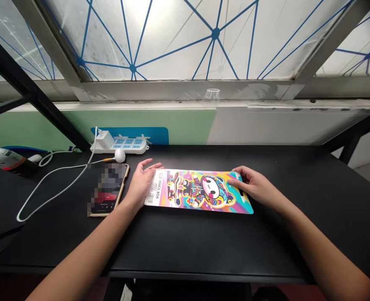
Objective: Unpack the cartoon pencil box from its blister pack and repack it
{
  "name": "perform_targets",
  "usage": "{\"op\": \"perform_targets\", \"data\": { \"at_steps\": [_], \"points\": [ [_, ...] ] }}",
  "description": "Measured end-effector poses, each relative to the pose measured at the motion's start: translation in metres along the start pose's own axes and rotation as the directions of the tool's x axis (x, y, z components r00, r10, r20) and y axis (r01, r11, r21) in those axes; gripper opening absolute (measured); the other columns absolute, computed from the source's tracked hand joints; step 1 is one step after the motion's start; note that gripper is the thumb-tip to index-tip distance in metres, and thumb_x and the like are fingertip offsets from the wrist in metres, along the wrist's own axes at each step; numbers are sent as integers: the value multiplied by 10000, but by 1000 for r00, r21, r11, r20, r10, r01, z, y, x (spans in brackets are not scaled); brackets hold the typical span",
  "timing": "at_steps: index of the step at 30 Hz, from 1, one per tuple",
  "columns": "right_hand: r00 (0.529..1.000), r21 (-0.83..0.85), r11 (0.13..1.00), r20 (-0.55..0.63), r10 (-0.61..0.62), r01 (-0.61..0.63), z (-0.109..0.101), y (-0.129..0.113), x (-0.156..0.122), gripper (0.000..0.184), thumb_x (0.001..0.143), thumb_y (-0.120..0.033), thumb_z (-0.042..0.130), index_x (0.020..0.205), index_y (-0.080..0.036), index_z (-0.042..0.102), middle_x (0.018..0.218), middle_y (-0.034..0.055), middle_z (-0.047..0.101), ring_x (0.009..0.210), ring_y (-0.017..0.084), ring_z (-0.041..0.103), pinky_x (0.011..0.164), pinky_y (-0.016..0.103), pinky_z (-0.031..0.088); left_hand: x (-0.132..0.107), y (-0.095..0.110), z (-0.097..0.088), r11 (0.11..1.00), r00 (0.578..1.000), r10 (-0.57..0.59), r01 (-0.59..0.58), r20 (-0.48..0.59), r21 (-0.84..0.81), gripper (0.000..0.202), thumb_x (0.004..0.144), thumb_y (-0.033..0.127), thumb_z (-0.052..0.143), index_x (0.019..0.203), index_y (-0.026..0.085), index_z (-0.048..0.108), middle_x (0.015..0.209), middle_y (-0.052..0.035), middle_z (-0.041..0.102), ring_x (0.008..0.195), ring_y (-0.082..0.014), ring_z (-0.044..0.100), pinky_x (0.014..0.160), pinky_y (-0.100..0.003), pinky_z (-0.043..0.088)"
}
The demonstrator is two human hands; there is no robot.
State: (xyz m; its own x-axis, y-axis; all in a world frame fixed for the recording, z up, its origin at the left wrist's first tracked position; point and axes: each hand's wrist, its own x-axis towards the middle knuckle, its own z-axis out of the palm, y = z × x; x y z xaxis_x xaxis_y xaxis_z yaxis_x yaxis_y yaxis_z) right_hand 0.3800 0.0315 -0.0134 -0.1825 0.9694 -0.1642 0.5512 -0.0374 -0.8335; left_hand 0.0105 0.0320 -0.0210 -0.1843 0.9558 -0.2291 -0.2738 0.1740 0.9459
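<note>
A flat, colourful pencil box (187, 190), printed with a cartoon figure on a skateboard and the words PENCIL BOX, lies lengthwise between both hands over the black desk. Its left end, with the white label and barcode, is held against my left hand (143, 182); the fingers there reach along the far corner and are partly hidden. At the other end, my right hand (250, 183) pinches the turquoise edge, thumb on top and the other fingers bent around the far corner. The box's underside is hidden.
Left of the box lies a phone (111, 190) with a blurred screen. Behind it are a white power strip (130, 144) with an adapter and a looping white cable (43, 184). A bottle (7, 159) lies far left. A clear cup (213, 95) stands on the window ledge.
</note>
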Motion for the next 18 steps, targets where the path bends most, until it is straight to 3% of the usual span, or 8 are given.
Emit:
{"op": "perform_targets", "data": {
  "at_steps": [4,8,11,14,18],
  "points": [
    [995,54,998,-91,-28,33,-1,-7,-3,459,740,-601,801,950,-240,611,845,24,678,793,243,686,615,330,563,0,-4,-2,1000,999,24,-25,21,18,291,834,330,744,1041,201,586,997,-71,759,666,-168,715,563,-255,553],
    [963,76,990,-250,-100,122,-1,-15,-13,457,704,-588,833,904,-234,625,822,26,677,741,222,672,609,328,564,-10,3,-2,996,993,94,-94,76,1,317,837,479,739,891,201,597,887,-24,740,659,-141,674,563,-218,511],
    [905,30,973,-376,-199,227,6,-17,-30,393,715,-550,838,835,-246,619,841,31,674,760,218,660,631,329,564,-24,15,-2,984,978,176,-174,112,-20,316,861,492,729,938,201,631,1106,-43,740,835,-147,688,704,-233,543],
    [848,36,952,-465,-253,304,19,-18,-56,318,776,-492,805,775,-266,581,936,44,700,871,245,674,742,372,583,-42,23,-3,972,960,236,-235,150,-28,261,924,454,687,957,201,634,1310,-68,689,1106,-185,660,934,-283,525],
    [798,94,962,-582,-156,257,41,-17,-93,287,812,-446,778,754,-289,544,952,35,714,902,264,699,808,409,593,-77,14,-8,976,962,217,-220,166,-3,202,1000,424,591,968,225,598,1410,-71,644,1371,-224,532,1187,-391,358]
  ]
}}
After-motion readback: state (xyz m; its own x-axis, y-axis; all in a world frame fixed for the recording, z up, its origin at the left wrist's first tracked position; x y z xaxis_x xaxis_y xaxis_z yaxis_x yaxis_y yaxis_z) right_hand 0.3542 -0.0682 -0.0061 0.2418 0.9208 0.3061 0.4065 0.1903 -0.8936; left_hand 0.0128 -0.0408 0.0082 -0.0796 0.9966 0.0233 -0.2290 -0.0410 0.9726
